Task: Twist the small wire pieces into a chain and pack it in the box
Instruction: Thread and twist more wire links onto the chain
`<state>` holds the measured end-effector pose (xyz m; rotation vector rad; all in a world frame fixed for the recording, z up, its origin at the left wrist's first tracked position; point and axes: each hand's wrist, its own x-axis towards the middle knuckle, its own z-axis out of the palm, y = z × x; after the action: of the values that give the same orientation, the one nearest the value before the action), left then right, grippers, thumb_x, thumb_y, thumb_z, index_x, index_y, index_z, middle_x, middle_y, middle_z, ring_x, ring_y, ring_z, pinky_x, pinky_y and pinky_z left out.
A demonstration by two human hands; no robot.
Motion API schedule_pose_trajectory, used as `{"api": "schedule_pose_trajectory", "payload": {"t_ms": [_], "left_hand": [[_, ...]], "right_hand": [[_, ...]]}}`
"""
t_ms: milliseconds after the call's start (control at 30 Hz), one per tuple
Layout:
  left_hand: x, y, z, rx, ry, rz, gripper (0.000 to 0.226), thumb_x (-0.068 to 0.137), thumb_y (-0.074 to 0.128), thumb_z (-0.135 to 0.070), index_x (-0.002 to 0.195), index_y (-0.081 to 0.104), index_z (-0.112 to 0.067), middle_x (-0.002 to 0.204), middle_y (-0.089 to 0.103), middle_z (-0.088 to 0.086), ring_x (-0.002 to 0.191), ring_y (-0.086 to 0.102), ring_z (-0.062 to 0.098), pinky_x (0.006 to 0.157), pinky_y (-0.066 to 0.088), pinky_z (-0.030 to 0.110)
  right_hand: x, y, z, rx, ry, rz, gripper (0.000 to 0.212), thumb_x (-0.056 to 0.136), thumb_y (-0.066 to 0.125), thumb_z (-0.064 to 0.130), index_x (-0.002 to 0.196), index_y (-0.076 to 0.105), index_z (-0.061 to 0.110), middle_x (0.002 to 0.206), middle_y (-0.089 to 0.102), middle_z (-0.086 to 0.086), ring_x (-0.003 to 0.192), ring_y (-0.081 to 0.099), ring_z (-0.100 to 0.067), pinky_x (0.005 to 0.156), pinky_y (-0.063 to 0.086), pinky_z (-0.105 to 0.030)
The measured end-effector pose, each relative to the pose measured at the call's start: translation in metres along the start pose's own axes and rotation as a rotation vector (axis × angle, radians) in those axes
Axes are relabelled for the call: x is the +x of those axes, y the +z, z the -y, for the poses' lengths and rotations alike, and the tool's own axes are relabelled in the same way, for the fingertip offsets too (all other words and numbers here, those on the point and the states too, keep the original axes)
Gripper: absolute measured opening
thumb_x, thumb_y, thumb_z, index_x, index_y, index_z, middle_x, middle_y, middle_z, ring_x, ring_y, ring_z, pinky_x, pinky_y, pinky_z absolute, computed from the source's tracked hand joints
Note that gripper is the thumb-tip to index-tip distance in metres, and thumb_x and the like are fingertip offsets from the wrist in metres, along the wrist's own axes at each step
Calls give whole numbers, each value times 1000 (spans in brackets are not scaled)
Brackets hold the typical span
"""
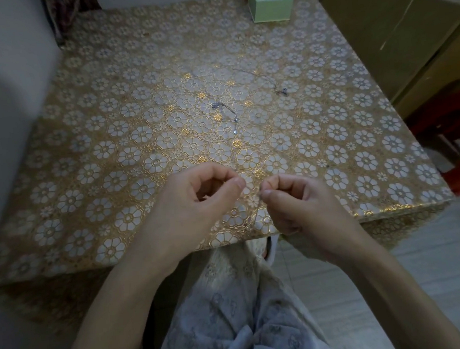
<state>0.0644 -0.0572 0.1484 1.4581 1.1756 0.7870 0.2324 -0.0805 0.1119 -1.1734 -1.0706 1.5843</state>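
Wire pieces (228,111) lie on the table (92,167) at centre frame, a second strand (277,88) to their right, both well apart from the hands. The green box (270,2) sits open at the top edge, right of centre. Low in the frame, the left hand (195,201) curls thumb to forefinger; whether it holds wire, I cannot tell. The right hand (293,202) pinches a thin wire (258,197) between thumb and bent fingers, just beside the left

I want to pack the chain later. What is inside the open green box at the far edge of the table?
Inside the small green cardboard box something pale or white shows; what it is I cannot tell, and the front wall hides the bottom.
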Motion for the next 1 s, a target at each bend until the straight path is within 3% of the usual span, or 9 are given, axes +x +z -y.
{"api": "schedule_pose_trajectory", "payload": {"t_ms": [100, 200, 267, 367, 467, 633, 733, 867, 1000], "left_hand": [[-1, -1, -4, -90, 24, -8, 24, 66, 58, -38, 75, 65, -17, 57, 60, -9, 60, 55, 2, 61, 46, 14], [0, -1, -4, -95, 41, 31, 20, 74, 64, -35, 75, 64, -16, 59, 61, -8, 62, 56, 3, 64, 46, 13], [0, -1, -3, -65, 53, 29, 19, 79, 64, -35, 75, 64, -16, 59, 61, -7, 61, 58, 9, 62, 47, 17], [0, 1, -3, 0, 57, 9, 22, 83, 60, -41, 74, 64, -22, 54, 59, -5, 59, 57, 25, 60, 47, 34], [1, 2, -1, 47, 10, 8, 28, 80, 54, -48, 75, 63, -22, 46, 56, -2, 46, 50, 13, 52, 43, 29], [0, 4, 6, 78, -94, 114, 10, 91, 55, -18, 87, 64, -21, 36, 47, -1, 33, 38, 10, 41, 34, 17], [-1, 5, 6, 92, -77, 137, 11, 90, 56, -27, 89, 66, -26, 34, 45, -2, 32, 34, 11, 39, 30, 16], [-1, 2, 6, 142, -18, 143, 36, 69, 53, -57, 84, 68, -28, 46, 49, -5, 42, 39, 6, 46, 32, 20], [0, -1, 8, 394, 64, 44, 10, 76, 63, -40, 77, 67, -31, 50, 51, -8, 46, 45, 4, 49, 35, 12]], "right_hand": [[2, 0, -2, 52, 28, -12, 12, 76, 57, 17, 64, 58, 18, 47, 33, 8, 42, 24, -5, 39, 23, -15], [3, 0, -2, 83, 42, -3, 14, 77, 57, 18, 63, 58, 20, 47, 32, 9, 42, 23, -5, 38, 22, -14], [4, 1, -2, 87, 45, 1, 16, 77, 57, 19, 61, 59, 23, 47, 31, 9, 42, 23, -5, 38, 22, -15], [3, 1, 0, 76, 39, 11, 17, 77, 57, 19, 61, 59, 23, 47, 33, 9, 41, 25, -5, 39, 24, -14], [2, 1, 3, 67, 19, 24, 16, 78, 57, 19, 63, 59, 22, 47, 33, 10, 41, 26, -4, 39, 24, -14], [1, 2, 4, 81, -11, 31, 17, 79, 57, 19, 63, 62, 24, 48, 33, 9, 42, 25, -5, 40, 25, -15], [1, 2, 5, 79, -18, 28, 15, 79, 57, 17, 64, 61, 21, 48, 33, 8, 41, 25, -5, 40, 25, -15], [0, 0, 9, -54, -59, -6, 16, 85, 58, 12, 69, 58, 16, 47, 37, 11, 42, 28, -4, 41, 25, -15], [0, 2, 7, -194, -65, -99, 21, 90, 55, 5, 70, 55, 13, 45, 39, 14, 43, 29, -3, 42, 24, -15]]}}
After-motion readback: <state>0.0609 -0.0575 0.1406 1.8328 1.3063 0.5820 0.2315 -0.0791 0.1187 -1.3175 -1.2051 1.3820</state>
